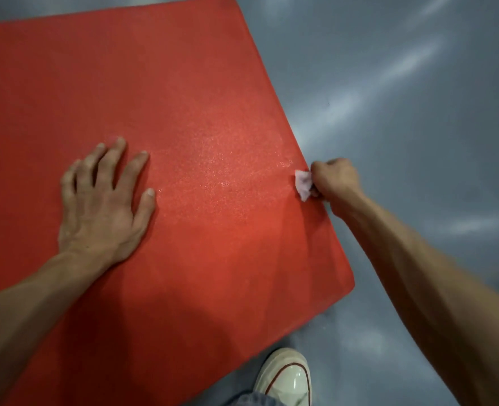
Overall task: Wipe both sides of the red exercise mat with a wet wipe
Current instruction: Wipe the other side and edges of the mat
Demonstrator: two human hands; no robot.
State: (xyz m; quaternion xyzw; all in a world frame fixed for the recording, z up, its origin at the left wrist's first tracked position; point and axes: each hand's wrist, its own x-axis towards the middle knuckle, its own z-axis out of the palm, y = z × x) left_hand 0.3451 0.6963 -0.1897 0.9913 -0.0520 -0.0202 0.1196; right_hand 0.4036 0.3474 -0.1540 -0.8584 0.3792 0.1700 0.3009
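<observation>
The red exercise mat (183,98) lies flat on the floor and fills most of the view. My left hand (104,197) rests flat on it with fingers spread, palm down. At the mat's right edge my right hand (334,183) grips a crumpled white wet wipe (303,183), which touches the mat just inside the edge. A damp, glistening band runs across the mat between my two hands.
Glossy grey floor (418,98) surrounds the mat on the right and at the bottom. My white sneaker (286,376) and a denim trouser cuff (252,399) stand just off the mat's near edge.
</observation>
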